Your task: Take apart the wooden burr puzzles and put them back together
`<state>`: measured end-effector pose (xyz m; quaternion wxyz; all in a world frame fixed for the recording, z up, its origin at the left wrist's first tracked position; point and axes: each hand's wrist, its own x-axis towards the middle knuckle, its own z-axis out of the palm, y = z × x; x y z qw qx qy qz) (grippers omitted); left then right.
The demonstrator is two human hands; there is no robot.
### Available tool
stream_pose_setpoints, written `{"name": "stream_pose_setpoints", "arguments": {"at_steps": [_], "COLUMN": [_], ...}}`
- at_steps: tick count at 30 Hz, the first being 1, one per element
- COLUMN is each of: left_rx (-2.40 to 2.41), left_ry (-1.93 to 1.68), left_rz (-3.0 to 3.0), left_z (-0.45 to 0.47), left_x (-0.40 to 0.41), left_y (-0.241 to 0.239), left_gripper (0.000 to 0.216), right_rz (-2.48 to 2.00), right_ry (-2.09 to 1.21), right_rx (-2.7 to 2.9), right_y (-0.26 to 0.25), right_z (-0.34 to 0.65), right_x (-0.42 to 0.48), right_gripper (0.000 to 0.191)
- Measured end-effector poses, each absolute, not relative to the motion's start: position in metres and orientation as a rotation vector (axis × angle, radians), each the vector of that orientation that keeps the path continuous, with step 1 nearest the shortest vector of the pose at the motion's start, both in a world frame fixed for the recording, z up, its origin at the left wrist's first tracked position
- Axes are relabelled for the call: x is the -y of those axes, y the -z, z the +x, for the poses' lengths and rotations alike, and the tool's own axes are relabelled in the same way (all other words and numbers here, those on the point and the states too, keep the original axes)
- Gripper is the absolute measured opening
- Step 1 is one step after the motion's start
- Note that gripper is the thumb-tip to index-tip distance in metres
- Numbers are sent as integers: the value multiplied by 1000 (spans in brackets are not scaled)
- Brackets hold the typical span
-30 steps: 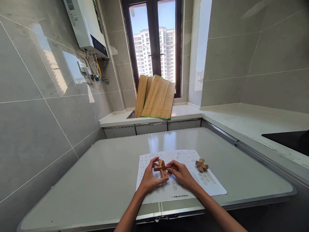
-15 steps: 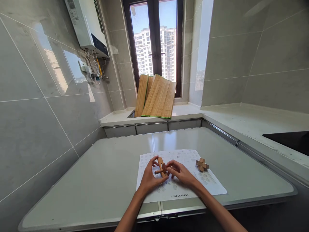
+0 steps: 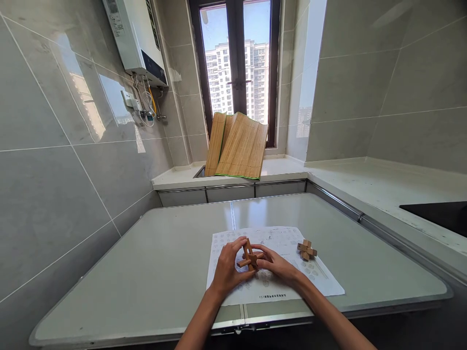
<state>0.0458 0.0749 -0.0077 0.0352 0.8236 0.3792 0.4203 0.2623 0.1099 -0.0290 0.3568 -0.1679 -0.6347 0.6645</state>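
Both hands, left hand (image 3: 226, 270) and right hand (image 3: 276, 263), pinch a light, rigid wooden puzzle (image 3: 250, 256) by its stick ends, fingers closed, above the desk (image 3: 153, 277).

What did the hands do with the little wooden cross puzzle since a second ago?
Both hands, left hand and right hand, turned the wooden cross puzzle between the fingertips: its long bar, first nearly upright, now tilts, and the crossing bar slants too. Nothing was let go. The second wooden puzzle, the printed sheet and the table stayed put.
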Motion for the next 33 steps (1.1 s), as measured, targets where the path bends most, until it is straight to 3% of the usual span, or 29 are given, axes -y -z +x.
{"name": "stream_pose_setpoints", "arguments": {"at_steps": [14, 20, 24, 33], "left_rx": [-1235, -1371, -1382, -1303], "left_ry": [-1308, -1341, -1327, -1233], "left_rz": [2513, 2369, 2138, 1982], "left_z": [48, 47, 48, 51], "left_x": [-75, -76, -77, -77], "left_y": [11, 11, 11, 10], "left_gripper": [89, 90, 95, 84], "right_rz": [-554, -614, -678, -787], "right_ry": [-1458, -1334, -1182, -983], "right_rx": [1653, 1707, 1695, 1654], "right_y": [36, 23, 20, 23], "right_z": [257, 260, 260, 259], "right_x": [-113, -108, -105, -104], "right_gripper": [69, 41, 33, 22]}}
